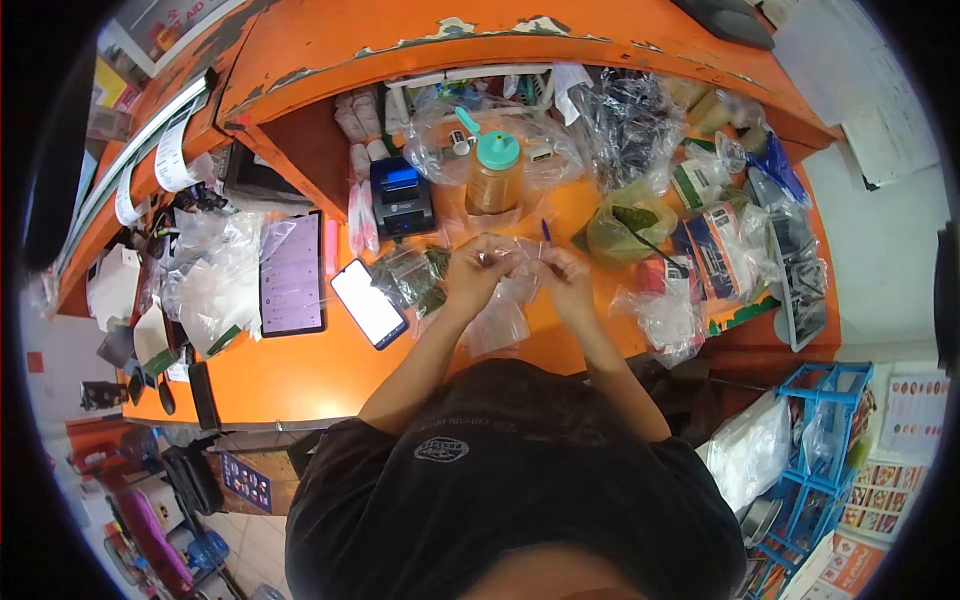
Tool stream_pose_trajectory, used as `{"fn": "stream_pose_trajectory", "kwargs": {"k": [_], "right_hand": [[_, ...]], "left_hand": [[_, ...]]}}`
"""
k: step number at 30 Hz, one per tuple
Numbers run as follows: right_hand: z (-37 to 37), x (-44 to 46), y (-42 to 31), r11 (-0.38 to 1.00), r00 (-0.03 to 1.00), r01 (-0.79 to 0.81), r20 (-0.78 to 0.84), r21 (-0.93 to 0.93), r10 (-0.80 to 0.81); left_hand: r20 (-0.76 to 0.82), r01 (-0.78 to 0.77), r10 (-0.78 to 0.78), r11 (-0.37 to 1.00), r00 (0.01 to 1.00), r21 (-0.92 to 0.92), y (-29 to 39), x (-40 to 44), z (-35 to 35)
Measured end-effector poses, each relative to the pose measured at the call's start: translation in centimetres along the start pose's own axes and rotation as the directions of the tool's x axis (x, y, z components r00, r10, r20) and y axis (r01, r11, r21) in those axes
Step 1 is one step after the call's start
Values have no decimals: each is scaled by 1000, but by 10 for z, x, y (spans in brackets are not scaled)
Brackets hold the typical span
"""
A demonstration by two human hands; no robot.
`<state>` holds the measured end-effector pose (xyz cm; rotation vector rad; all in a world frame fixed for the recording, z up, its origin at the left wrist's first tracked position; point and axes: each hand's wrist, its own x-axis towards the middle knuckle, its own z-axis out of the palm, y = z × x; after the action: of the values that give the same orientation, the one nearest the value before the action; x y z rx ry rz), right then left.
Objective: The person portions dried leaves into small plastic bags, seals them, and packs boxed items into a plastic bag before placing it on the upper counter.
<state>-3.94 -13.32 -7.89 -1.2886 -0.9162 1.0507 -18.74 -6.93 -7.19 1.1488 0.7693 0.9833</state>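
My left hand (478,272) and my right hand (564,275) meet over the middle of the orange desk, fingers pinched on a small clear plastic bag (524,254). What is inside the bag, if anything, I cannot make out. Below my hands lie more clear plastic bags (497,325). Beside my left hand are clear bags with dark green leaves (428,285). To the right, a yellowish plastic bag (612,238) stands with its mouth open, green leaves showing inside. A blue pen (546,230) lies just beyond my right hand.
A bottle with a teal lid (497,150) stands beyond my hands, beside a black label printer (402,198). Leftward lie a lit smartphone (368,303), a tablet (292,275) and crumpled plastic (210,300). Packets (715,245) crowd the right side. An orange shelf (440,50) overhangs the back.
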Motion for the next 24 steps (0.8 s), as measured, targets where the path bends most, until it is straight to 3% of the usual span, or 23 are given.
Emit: {"fn": "stream_pose_trajectory", "kwargs": {"k": [4,7,9,11,13,16,17,19,20,21,22,24], "right_hand": [[8,0,-19,995,992,95,-77,-31,-97],[-3,-2,-17,988,999,-47,-1,-146,47],[-11,4,-3,976,1000,19,25,-219,-14],[-12,4,5,979,997,74,-3,-188,-76],[9,-4,-30,991,987,123,-93,-56,-128],[5,0,-22,976,971,178,-140,-128,-195],[0,-1,-21,942,957,211,-139,-263,-253],[-9,-4,-31,818,925,261,-110,-513,-364],[-10,-5,-31,788,910,317,-65,-528,-410],[-12,-6,-29,754,891,373,-19,-540,-453],[-13,-8,-29,718,869,427,29,-549,-494],[-13,-13,-31,723,898,380,42,-577,-438]], "left_hand": [[59,-28,23,997,998,79,15,2,4],[55,53,-58,996,997,76,20,2,6],[45,75,-79,994,996,81,17,1,7],[39,40,-44,994,998,99,14,2,8],[36,110,-115,986,993,123,13,4,5],[75,141,-155,976,985,167,11,7,2],[96,137,-156,974,983,182,12,10,1],[161,104,-102,995,982,-7,24,17,0],[187,93,-72,990,980,-102,31,20,-1],[351,185,-179,983,919,15,50,21,1],[484,171,-203,979,851,110,47,21,2],[702,96,-275,954,657,283,37,22,10]]}}
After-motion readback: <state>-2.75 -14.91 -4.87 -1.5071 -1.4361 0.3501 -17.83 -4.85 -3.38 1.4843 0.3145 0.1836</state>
